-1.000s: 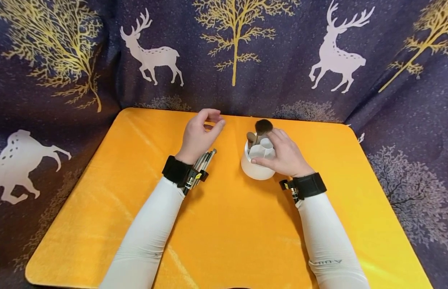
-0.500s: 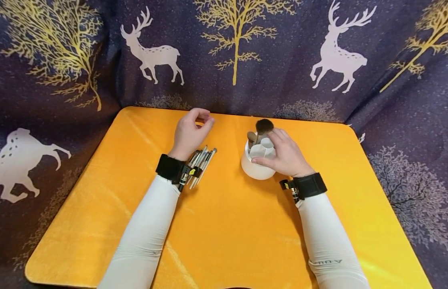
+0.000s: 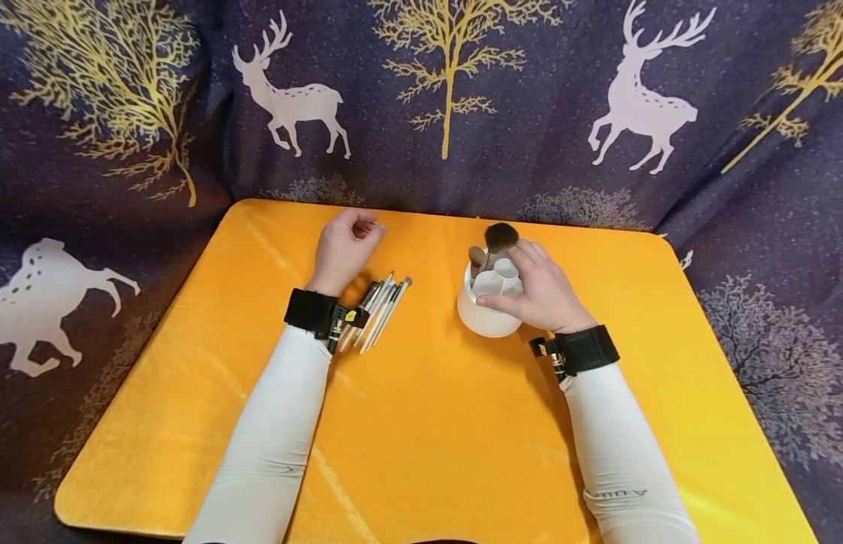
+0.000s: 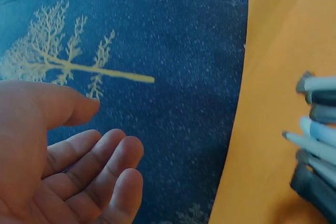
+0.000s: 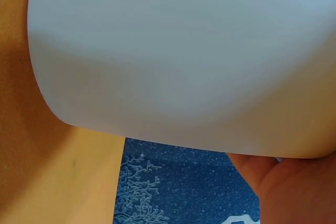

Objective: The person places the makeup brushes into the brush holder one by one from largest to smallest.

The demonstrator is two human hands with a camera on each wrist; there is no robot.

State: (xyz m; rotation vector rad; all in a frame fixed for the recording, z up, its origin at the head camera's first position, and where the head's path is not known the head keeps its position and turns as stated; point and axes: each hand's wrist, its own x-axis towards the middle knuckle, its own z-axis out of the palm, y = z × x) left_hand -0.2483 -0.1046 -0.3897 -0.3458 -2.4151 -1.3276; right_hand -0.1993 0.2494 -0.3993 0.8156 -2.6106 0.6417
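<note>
My right hand grips a round white makeup brush holder by its right side, thumb at the front rim and fingers behind. Inside it, divided into compartments, stand a big fluffy dark makeup brush and a smaller brown-headed brush. The holder's smooth white wall fills most of the right wrist view. Over the table's back left, my left hand hangs with loosely bent fingers and holds nothing. Just right of that wrist lies a bunch of slim makeup brushes, partly covered by the wrist strap.
An orange cloth-covered table with rounded corners carries everything. Behind and beside it hangs a dark blue curtain printed with white deer and yellow trees, close to the table's back edge.
My left hand has moved left, away from the holder, uncovering more of the slim brushes on the table. The right hand keeps its grip on the holder.
</note>
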